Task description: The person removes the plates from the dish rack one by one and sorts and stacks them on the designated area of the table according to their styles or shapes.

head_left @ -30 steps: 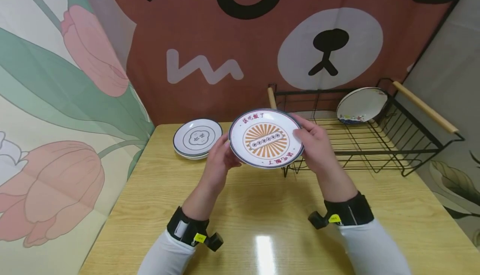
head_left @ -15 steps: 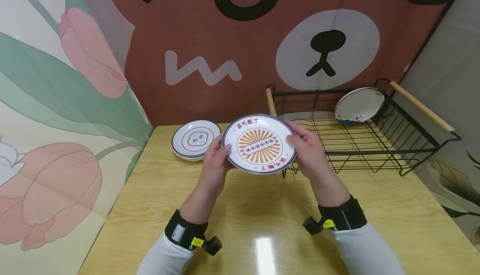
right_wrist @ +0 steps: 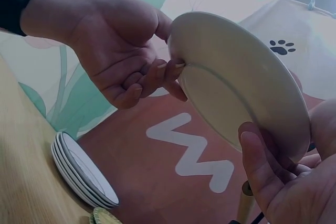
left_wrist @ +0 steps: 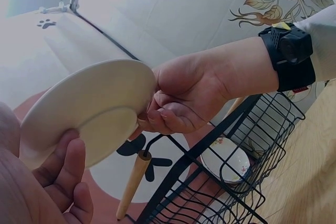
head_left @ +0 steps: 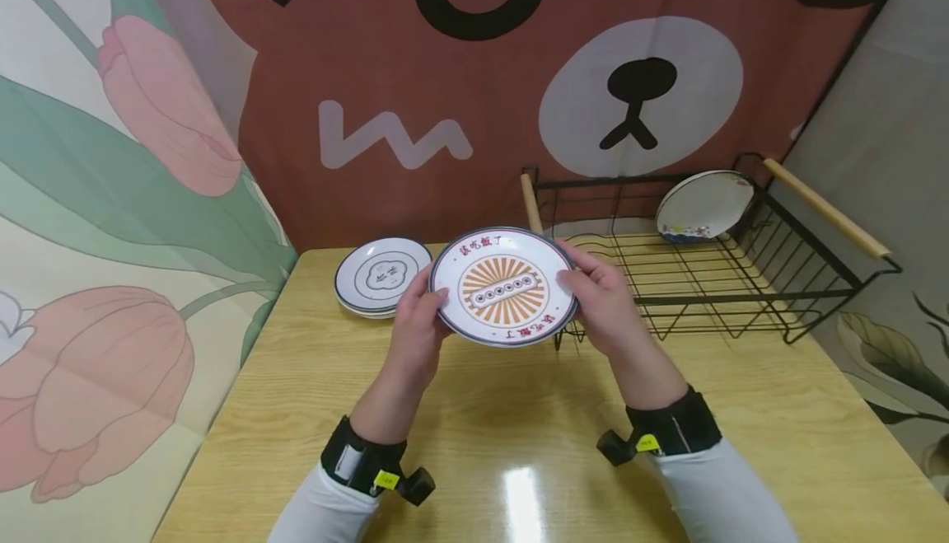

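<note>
A white plate (head_left: 504,286) with a dark blue rim, an orange sunburst and red characters is held up above the table, its face tilted toward the head camera. My left hand (head_left: 418,320) grips its left edge, thumb on top and fingers underneath. On the opposite edge my right hand (head_left: 604,300) pinches the rim the same way. Both wrist views show the plate's plain underside (left_wrist: 100,108) with fingertips pressed against it near the foot ring. Behind my left hand, a stack of several similar plates (head_left: 381,275) sits on the table.
A black wire dish rack (head_left: 712,300) with wooden handles stands at the back right. One floral bowl (head_left: 704,207) leans in its far right corner. The wooden table (head_left: 504,444) meets a printed cloth backdrop (head_left: 415,205) behind. A small yellow-green object (right_wrist: 105,216) shows beside the stack.
Both hands have carried the plate a little left and slightly lower in the head view. The left thumb now shows on top of the rim. The stack, rack and bowl stay in place.
</note>
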Demonstrator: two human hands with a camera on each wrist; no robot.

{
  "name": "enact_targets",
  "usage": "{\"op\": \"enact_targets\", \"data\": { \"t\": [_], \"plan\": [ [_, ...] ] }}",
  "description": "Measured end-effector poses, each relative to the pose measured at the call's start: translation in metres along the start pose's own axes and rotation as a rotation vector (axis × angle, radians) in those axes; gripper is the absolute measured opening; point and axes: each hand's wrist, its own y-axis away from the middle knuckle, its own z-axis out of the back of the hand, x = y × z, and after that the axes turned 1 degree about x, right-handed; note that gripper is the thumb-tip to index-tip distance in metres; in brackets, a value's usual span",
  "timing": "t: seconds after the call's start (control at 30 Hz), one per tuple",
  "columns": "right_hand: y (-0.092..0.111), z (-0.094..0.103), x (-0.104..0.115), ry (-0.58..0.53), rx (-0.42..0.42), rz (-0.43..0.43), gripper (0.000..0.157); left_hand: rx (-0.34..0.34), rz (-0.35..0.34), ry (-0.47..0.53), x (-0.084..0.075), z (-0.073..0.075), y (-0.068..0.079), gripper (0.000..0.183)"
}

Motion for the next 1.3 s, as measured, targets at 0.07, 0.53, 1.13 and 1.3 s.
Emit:
{"op": "enact_targets", "data": {
  "t": [0.07,0.53,1.13,1.3],
  "plan": [
    [0.0,0.0,0.0,-0.004,0.012,-0.003,0.054,-0.014,-0.002,0.004,0.0,0.0,0.0,0.052],
    [0.002,-0.006,-0.004,-0.098,0.183,-0.054,0.068,-0.104,-0.048,-0.024,0.001,0.003,-0.004,0.049],
    [-0.031,-0.07,-0.018,-0.008,-0.1,0.021,0.063,-0.317,-0.236,-0.009,0.0,0.024,-0.04,0.044],
    [-0.044,-0.085,-0.025,-0.006,-0.128,0.057,0.071,-0.356,-0.288,0.037,0.0,0.03,-0.05,0.042]
  ]
}}
